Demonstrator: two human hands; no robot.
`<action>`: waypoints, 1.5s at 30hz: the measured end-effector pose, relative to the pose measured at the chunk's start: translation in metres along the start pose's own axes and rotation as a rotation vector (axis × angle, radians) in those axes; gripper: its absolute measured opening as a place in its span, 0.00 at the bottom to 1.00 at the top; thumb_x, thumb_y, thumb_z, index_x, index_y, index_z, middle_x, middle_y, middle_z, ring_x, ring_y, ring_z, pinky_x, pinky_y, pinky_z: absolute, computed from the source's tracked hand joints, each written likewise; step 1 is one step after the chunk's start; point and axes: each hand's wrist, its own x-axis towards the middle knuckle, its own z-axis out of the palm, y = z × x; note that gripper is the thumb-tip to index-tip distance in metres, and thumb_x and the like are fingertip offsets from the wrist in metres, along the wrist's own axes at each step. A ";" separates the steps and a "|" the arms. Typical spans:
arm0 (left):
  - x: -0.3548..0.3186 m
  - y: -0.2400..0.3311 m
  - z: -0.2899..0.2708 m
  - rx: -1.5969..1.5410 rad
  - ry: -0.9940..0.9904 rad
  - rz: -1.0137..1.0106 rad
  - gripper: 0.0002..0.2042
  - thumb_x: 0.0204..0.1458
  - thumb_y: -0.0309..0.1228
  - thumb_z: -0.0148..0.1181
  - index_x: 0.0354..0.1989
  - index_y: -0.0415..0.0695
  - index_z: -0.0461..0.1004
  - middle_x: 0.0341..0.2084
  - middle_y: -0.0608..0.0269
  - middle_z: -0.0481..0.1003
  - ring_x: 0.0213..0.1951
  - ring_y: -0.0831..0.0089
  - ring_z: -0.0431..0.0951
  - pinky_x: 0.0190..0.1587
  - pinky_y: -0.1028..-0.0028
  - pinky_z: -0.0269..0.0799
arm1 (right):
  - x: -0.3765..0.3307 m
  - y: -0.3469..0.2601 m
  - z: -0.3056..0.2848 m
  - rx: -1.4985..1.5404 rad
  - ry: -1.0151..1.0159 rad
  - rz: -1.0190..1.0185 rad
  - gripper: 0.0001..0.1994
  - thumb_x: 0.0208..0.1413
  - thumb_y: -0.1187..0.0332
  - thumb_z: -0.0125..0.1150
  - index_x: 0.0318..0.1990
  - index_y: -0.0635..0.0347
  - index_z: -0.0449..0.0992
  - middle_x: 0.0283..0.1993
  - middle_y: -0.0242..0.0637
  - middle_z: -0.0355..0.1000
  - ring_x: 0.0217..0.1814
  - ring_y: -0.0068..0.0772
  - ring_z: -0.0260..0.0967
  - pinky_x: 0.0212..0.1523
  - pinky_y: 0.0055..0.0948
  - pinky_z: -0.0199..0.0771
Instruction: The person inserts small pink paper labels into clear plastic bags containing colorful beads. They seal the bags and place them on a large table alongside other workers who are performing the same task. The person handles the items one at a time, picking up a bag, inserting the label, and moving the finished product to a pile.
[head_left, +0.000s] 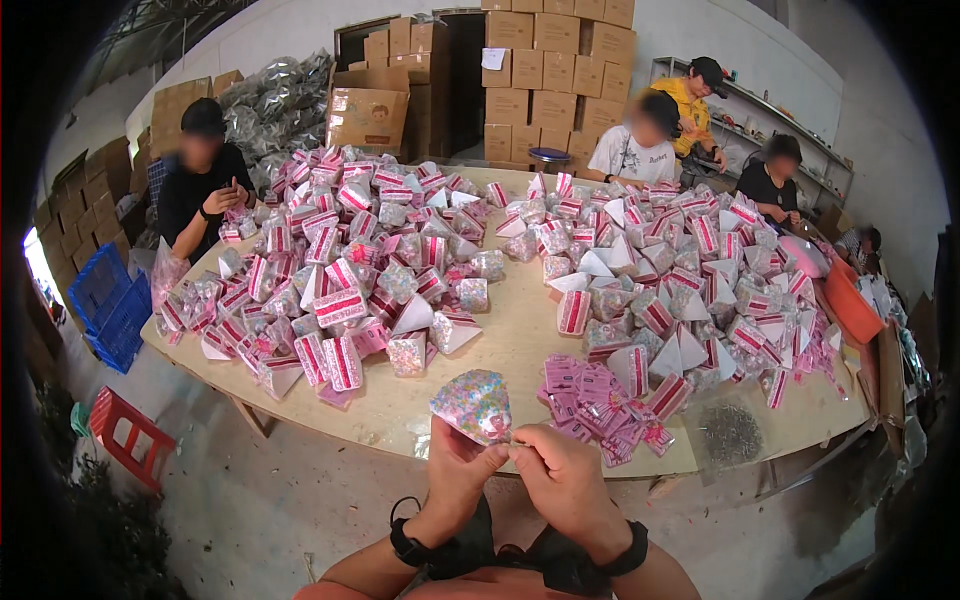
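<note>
A small clear packet point(472, 404) full of tiny multicoloured bits is pinched at its lower edge by my left hand point(458, 468) and my right hand point(560, 472), just over the near edge of the wooden table point(510, 340). Both wrists wear black bands. To the right of my hands lies a loose heap of flat pink header cards point(590, 395). Left of it sits a pile of finished triangular packets with pink and white tops point(330, 260). A second such pile point(680, 280) covers the table's right side.
Other people sit at the far side: one in black point(203, 180) at the left, others point(640, 145) at the back right. Stacked cardboard boxes point(555, 70) line the back wall. A blue crate point(110, 300) and a red stool point(125, 430) stand left; an orange bin point(850, 300) right.
</note>
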 end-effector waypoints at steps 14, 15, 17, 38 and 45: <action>0.000 -0.004 0.002 0.029 -0.013 0.037 0.35 0.39 0.26 0.67 0.54 0.39 0.51 0.49 0.58 0.61 0.51 0.70 0.63 0.54 0.70 0.60 | -0.003 -0.002 -0.003 -0.007 0.009 0.024 0.07 0.49 0.70 0.55 0.35 0.63 0.70 0.28 0.45 0.70 0.30 0.47 0.69 0.29 0.35 0.67; 0.000 -0.004 0.002 0.036 -0.015 0.039 0.35 0.39 0.26 0.67 0.54 0.39 0.51 0.49 0.57 0.61 0.51 0.70 0.63 0.54 0.70 0.60 | -0.003 -0.002 -0.004 -0.008 0.005 0.027 0.07 0.49 0.70 0.55 0.35 0.63 0.70 0.28 0.45 0.69 0.29 0.46 0.69 0.29 0.35 0.67; 0.000 -0.006 0.001 0.050 -0.020 0.043 0.35 0.40 0.25 0.67 0.54 0.39 0.51 0.49 0.57 0.61 0.51 0.69 0.63 0.54 0.70 0.60 | -0.003 0.000 -0.003 -0.006 0.010 0.029 0.07 0.49 0.70 0.55 0.35 0.63 0.70 0.27 0.45 0.69 0.29 0.46 0.69 0.28 0.35 0.67; -0.004 -0.008 0.004 0.085 -0.001 0.089 0.36 0.38 0.23 0.66 0.55 0.39 0.49 0.50 0.57 0.60 0.52 0.68 0.63 0.54 0.69 0.61 | -0.005 0.005 0.001 0.250 0.060 0.236 0.04 0.49 0.76 0.52 0.31 0.66 0.72 0.26 0.39 0.71 0.24 0.22 0.65 0.25 0.21 0.64; -0.005 -0.010 0.006 0.121 0.037 0.135 0.36 0.37 0.27 0.69 0.54 0.40 0.51 0.47 0.59 0.62 0.48 0.70 0.66 0.50 0.70 0.64 | -0.006 0.008 0.004 0.279 0.103 0.230 0.03 0.49 0.75 0.55 0.30 0.66 0.73 0.20 0.27 0.66 0.19 0.13 0.58 0.19 0.16 0.57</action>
